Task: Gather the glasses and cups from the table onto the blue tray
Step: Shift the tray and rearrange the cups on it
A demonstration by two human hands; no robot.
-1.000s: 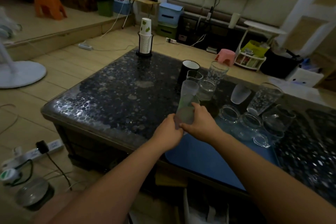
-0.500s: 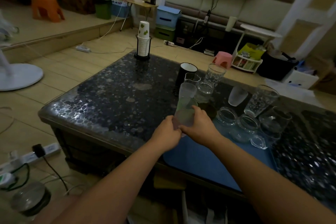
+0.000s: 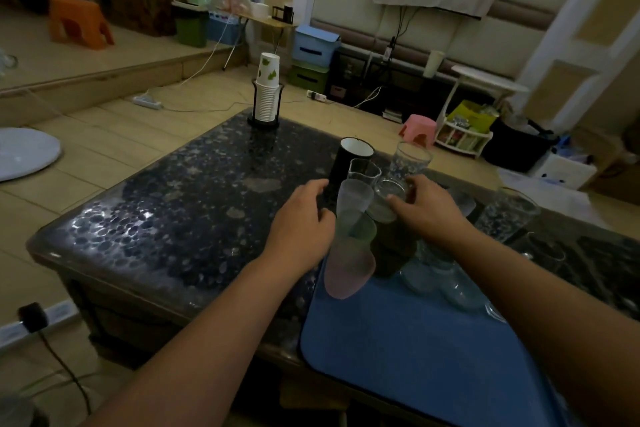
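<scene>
- The worktop is a dark, glossy, pebble-patterned slab with rounded near corners, standing on a pale wood-look floor.
- A blue tray lies at the near right edge, its front side overhanging toward the person; the near half of the tray is bare.
- A stack of frosted cups stands tilted at the tray's far left corner; clear glasses cluster on its far side.
- The left hand is beside the frosted stack with fingers curled; whether it grips anything I cannot tell.
- The right hand pinches a small clear glass between thumb and fingers.
- Just beyond stand a black mug, a small beaker-like glass and a patterned tumbler; another patterned tumbler stands to the right.
- A holder of paper cups stands at the far corner.
- The wide left half of the worktop holds only reflections.
</scene>
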